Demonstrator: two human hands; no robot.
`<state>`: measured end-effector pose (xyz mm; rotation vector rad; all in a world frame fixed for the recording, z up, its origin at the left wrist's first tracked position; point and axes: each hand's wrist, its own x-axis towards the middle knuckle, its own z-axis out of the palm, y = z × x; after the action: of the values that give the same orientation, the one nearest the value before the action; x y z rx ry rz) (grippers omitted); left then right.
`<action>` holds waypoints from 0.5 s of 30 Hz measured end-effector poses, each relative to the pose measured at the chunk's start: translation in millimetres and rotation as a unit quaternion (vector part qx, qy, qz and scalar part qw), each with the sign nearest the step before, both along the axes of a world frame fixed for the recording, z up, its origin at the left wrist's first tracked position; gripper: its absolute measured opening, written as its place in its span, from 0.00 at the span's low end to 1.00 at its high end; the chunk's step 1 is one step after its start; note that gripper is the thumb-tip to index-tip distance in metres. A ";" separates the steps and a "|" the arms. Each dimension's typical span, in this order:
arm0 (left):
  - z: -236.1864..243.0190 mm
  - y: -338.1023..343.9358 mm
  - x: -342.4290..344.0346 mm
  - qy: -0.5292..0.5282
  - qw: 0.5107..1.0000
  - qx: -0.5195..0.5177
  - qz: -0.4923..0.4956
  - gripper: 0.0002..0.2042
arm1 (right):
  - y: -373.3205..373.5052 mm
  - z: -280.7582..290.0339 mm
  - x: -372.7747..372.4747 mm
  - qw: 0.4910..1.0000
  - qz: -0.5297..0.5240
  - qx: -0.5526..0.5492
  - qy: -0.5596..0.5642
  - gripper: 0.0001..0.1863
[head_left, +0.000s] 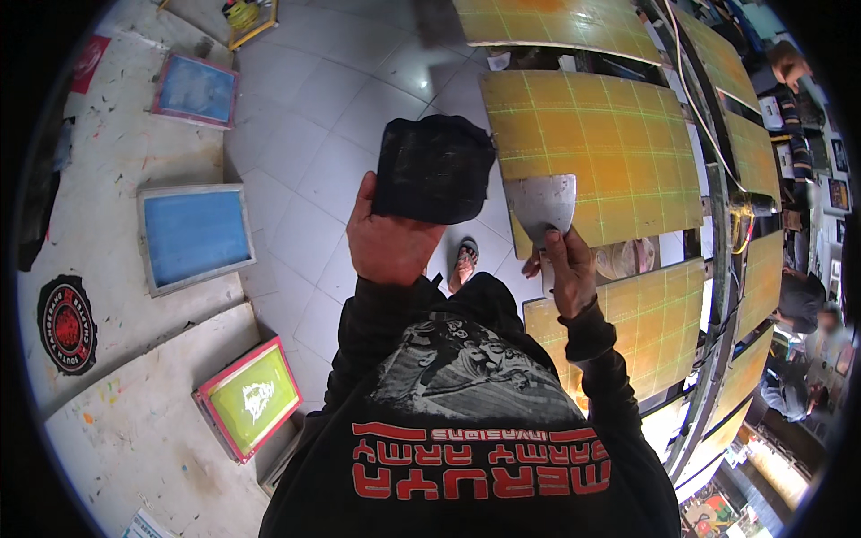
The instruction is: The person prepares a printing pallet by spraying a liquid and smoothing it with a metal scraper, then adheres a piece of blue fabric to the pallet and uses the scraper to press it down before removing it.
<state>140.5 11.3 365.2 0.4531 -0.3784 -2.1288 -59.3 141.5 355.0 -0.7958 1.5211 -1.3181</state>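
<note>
A black, roughly square, soft-looking piece (432,170), perhaps folded cloth, rests on the fingers of my left hand (395,247). The palm faces up with the thumb along the piece's left edge, and the other fingers are hidden under it. In my right hand (570,269) is a scraper (544,204) with a wide, pale metal blade pointing away from me. My thumb presses on the scraper near the base of the blade. The blade hangs over the near left corner of a yellow board (610,143) marked with green grid lines, to the right of the black piece.
More gridded boards (628,314) line a metal rail (708,296) on the right. A stained white surface (117,314) at left bears blue screen frames (197,238) and a red-edged green one (251,399). Tiled floor (305,134) lies between. People (803,300) appear far right.
</note>
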 end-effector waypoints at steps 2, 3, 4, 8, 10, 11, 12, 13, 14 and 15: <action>-19.8 -0.2 -1.6 -0.151 0.982 -0.113 0.002 0.26 | -2.2 1.0 4.0 0.966 -0.023 -0.070 0.249 0.13; -23.1 -0.4 -3.2 -0.147 0.982 -0.114 0.000 0.27 | -8.4 4.3 6.1 0.891 -0.005 -0.133 0.434 0.17; -12.8 1.4 -7.1 0.018 1.000 0.001 -0.014 0.27 | -9.7 7.1 10.4 0.847 0.018 -0.144 0.511 0.18; -3.7 6.4 -9.0 0.114 0.986 0.123 -0.019 0.28 | 7.7 -4.8 -17.1 0.798 0.115 -0.102 0.583 0.20; 1.3 9.9 -2.4 0.061 0.986 0.157 0.021 0.26 | 20.9 -8.5 -64.7 0.799 0.138 -0.104 0.576 0.14; -12.1 8.6 11.2 0.111 0.989 0.090 -0.029 0.25 | 32.6 -13.6 -96.5 0.788 0.147 -0.083 0.592 0.13; -15.7 7.0 13.8 0.107 0.989 0.090 -0.041 0.25 | 44.6 -12.9 -129.5 0.817 0.144 -0.007 0.559 0.12; -19.5 8.2 17.1 0.103 0.990 0.086 -0.047 0.26 | 54.8 -13.7 -164.8 0.839 0.144 0.062 0.521 0.11; -24.2 7.3 19.2 0.100 0.990 0.085 -0.055 0.26 | 64.1 -9.4 -205.9 0.774 0.203 0.094 0.592 0.12; -30.4 7.4 22.1 0.092 0.990 0.089 -0.060 0.26 | 77.3 -17.5 -253.3 0.781 0.200 0.026 0.591 0.13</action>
<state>162.6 18.6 334.8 0.3382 -0.1119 -2.3102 -312.7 218.8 337.4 -2.0018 2.0836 -0.3460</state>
